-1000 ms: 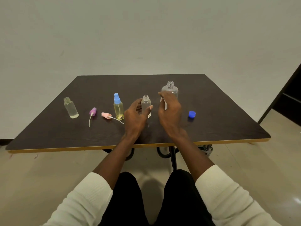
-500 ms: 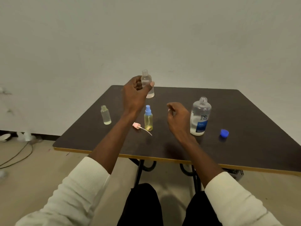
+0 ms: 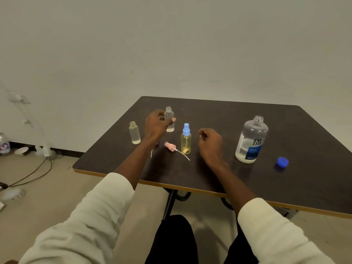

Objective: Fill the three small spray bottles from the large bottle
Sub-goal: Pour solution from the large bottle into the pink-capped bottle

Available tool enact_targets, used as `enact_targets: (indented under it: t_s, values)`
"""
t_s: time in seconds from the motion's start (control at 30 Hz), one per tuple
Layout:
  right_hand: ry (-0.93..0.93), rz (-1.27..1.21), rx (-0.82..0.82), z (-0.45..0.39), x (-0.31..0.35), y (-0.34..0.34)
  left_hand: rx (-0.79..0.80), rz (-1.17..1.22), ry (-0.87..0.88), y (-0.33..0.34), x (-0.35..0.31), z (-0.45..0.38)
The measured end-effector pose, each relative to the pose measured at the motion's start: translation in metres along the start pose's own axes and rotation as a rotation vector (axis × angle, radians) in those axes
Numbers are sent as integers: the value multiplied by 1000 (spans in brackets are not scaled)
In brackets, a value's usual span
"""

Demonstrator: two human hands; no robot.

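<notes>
My left hand (image 3: pixel 156 124) grips a clear uncapped small bottle (image 3: pixel 169 121) upright, low over the dark table (image 3: pixel 209 168). Another uncapped small bottle (image 3: pixel 134 133) stands to its left. A yellow small bottle with a blue spray cap (image 3: pixel 186 139) stands between my hands. A pink spray head with its tube (image 3: pixel 171 146) lies in front of it. My right hand (image 3: pixel 210 142) hovers loosely curled and holds nothing. The large open bottle (image 3: pixel 251 140) stands to its right, its blue cap (image 3: pixel 282 161) on the table beyond it.
The table's near edge (image 3: pixel 171 185) runs diagonally in front of my knees. On the floor at the left lie cables (image 3: pixel 32 174), a plastic bottle (image 3: pixel 4 143) and small clutter by the wall.
My left hand lifted the clear bottle off the table, then brought it down leftward. My right hand let go of the large bottle. The view swung to the left.
</notes>
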State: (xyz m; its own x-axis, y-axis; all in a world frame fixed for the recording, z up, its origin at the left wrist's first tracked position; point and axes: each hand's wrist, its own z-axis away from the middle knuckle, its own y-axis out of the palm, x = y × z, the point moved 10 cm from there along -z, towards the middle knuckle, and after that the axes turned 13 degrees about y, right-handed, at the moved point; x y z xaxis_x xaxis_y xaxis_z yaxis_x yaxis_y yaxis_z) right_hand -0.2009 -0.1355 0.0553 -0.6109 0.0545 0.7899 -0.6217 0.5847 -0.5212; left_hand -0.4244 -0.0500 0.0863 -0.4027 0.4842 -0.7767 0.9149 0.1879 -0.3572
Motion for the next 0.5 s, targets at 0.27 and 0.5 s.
enact_targets:
  t_s: [0.27,0.5]
  values:
    - [61,-19,-6,-2,-13,4,45,-96,-62,11,22,13]
    - [84,-27,-2,-4,-16,5,61,-94,-70,13,24,18]
